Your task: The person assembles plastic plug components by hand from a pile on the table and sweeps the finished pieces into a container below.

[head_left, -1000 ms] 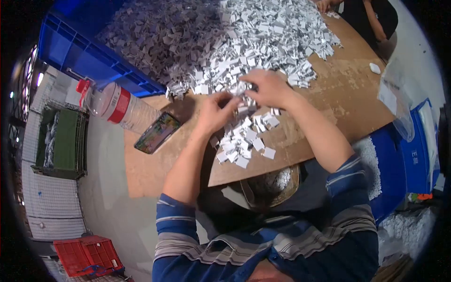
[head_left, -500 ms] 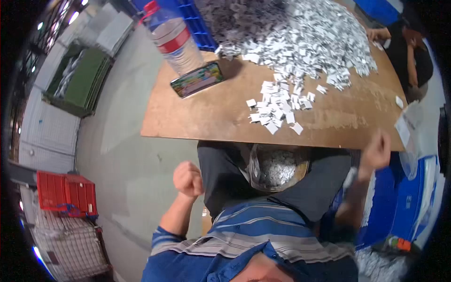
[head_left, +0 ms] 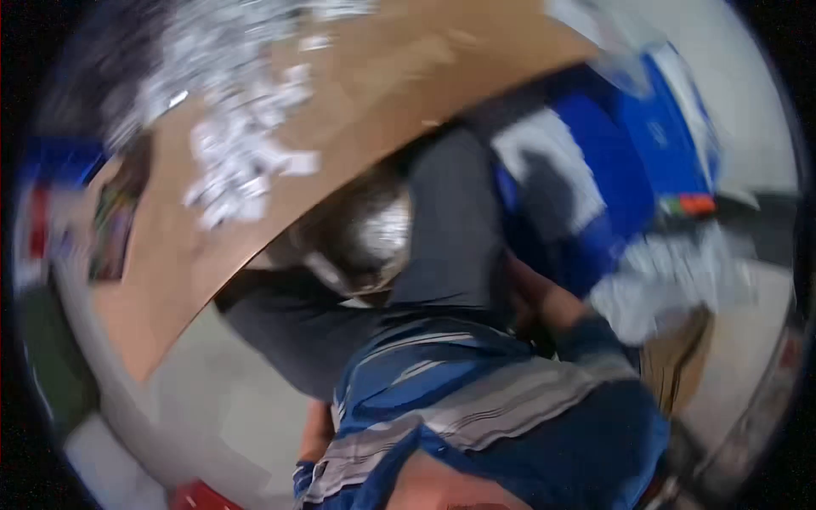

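My right hand (head_left: 524, 293) is down beside my right thigh, at the edge of the chair, blurred and in shadow; its fingers cannot be made out. Of my left arm only the forearm (head_left: 317, 429) shows, at my left side, while the hand itself is hidden by my leg. Between my legs, under the table edge, sits an open bag (head_left: 319, 270) with small shiny white pieces in it. On the brown tabletop (head_left: 365, 106) lies a small heap of white flat pieces (head_left: 242, 161), in front of a larger pile (head_left: 221, 51).
A phone (head_left: 117, 212) stands at the table's left side, near a bottle with a red label (head_left: 38, 223). Blue bins (head_left: 671, 127) are to my right, with a clear plastic bag (head_left: 654, 285) and a cardboard box (head_left: 680, 361) on the floor side.
My view has swung to the right, and the table now slants. My right hand has dropped from the table edge to my thigh. My left hand has lowered out of sight.
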Tool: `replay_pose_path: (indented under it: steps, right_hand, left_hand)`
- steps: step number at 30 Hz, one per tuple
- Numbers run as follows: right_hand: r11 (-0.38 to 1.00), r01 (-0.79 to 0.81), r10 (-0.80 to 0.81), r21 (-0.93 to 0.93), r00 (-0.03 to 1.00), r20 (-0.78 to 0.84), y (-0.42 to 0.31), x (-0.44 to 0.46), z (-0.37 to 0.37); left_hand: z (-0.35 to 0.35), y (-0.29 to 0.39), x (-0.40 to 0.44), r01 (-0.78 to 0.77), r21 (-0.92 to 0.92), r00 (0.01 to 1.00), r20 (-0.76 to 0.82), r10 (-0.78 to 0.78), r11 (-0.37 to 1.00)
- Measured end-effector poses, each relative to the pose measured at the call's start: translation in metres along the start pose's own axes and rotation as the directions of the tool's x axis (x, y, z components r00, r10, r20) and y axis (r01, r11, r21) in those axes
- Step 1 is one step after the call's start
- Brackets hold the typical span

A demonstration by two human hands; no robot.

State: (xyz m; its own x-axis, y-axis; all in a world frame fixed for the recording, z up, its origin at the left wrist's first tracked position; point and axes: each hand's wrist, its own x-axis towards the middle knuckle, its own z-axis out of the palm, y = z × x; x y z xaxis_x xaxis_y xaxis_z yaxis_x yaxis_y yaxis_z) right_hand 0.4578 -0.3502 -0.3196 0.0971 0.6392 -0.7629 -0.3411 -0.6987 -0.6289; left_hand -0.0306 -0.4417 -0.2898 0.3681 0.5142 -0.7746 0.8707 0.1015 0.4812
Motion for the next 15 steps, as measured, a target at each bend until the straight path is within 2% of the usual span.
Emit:
replay_pose_path:
  steps: [1,2,3,4,5,6,10,14,15]
  right_hand:
    - [0.983,-0.131,0.153,0.132,0.972,-0.176,-0.014,0.008,0.011]
    - [0.981,-0.127,0.159,0.15,0.961,-0.227,-0.011,0.02,-0.008]
    - [0.974,-0.224,0.219,0.038,0.97,0.108,0.009,0.041,-0.023]
    - [0.955,-0.278,0.296,-0.105,0.849,0.438,0.015,0.059,-0.033]
    - [0.952,-0.289,0.304,-0.102,0.851,0.427,0.009,0.063,-0.027]
    - [0.952,-0.292,0.303,-0.092,0.855,0.42,0.013,0.018,-0.088]
    - [0.951,-0.306,0.296,-0.042,0.866,0.403,-0.011,-0.02,-0.065]
    - [0.961,-0.277,0.257,0.0,0.892,0.371,-0.069,-0.025,-0.035]
    - [0.957,-0.291,0.267,0.012,0.894,0.36,-0.112,0.028,-0.018]
  left_hand:
    - [0.002,0.01,0.016,-0.051,0.019,0.996,0.068,0.049,0.999]
    - [0.003,0.016,0.026,-0.077,0.024,0.99,0.118,0.074,0.997]
    - [0.003,0.014,0.03,-0.087,0.025,0.985,0.153,0.083,0.996]
    - [-0.002,0.017,0.036,-0.082,0.022,0.981,0.177,0.077,0.996]
    - [-0.009,0.012,0.044,-0.075,0.017,0.978,0.199,0.07,0.997]
    - [-0.02,0.007,0.051,-0.063,0.017,0.974,0.217,0.058,0.998]
    - [-0.086,-0.008,0.068,-0.004,0.036,0.957,0.289,-0.007,0.999]
    - [-0.156,-0.015,0.092,0.017,0.06,0.942,0.333,-0.036,0.998]
    - [-0.161,-0.018,0.087,0.032,0.061,0.931,0.36,-0.052,0.998]
